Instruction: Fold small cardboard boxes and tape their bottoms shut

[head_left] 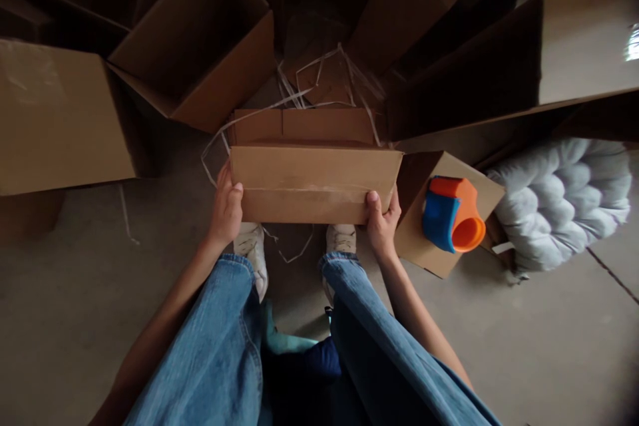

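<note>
Between my two hands is a cardboard box [314, 176], brown, with a strip of tape along the side facing me. My left hand [228, 208] grips its left end, thumb on the near face. At the right end my right hand [383, 218] has its thumb on the near face and fingers around the edge. Another cardboard piece [304, 125] shows just behind the box; whether it is part of it I cannot tell. Loose white plastic strapping [344, 60] loops behind and over to the left of the box.
Open cardboard boxes stand around, one at the upper left [229, 73] and a large one at the right [584, 46]. An orange and blue tape dispenser [452, 216] rests on a smaller box [424, 256]. Beside it is a grey tufted cushion [564, 200] on the concrete floor [549, 339].
</note>
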`<state>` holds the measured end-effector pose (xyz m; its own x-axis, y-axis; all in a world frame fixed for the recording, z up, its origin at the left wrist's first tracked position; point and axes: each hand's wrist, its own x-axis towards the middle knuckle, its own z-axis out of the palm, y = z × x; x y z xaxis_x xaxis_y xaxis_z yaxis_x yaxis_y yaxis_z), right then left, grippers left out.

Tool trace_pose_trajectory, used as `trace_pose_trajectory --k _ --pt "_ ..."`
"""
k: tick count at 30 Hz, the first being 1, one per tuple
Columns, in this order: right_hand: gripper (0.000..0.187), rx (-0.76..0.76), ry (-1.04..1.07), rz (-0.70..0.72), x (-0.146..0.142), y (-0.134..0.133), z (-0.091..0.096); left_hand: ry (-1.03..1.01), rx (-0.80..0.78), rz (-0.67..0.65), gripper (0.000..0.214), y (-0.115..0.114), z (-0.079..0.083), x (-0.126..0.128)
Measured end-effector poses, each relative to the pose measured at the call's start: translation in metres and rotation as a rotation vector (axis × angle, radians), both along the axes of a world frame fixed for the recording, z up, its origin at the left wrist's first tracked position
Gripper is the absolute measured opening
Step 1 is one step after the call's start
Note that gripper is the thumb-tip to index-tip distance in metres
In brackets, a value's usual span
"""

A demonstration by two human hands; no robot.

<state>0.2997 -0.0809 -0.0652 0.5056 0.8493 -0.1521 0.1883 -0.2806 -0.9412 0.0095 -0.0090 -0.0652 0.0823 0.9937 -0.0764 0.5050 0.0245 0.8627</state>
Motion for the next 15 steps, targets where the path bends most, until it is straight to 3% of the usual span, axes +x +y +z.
trace_pose_trajectory --k 15 --pt "0.057 -0.048 0.154 0.034 0.002 0.009 0.015 0.023 -0.042 0.043 0.051 0.003 0.017 0.013"
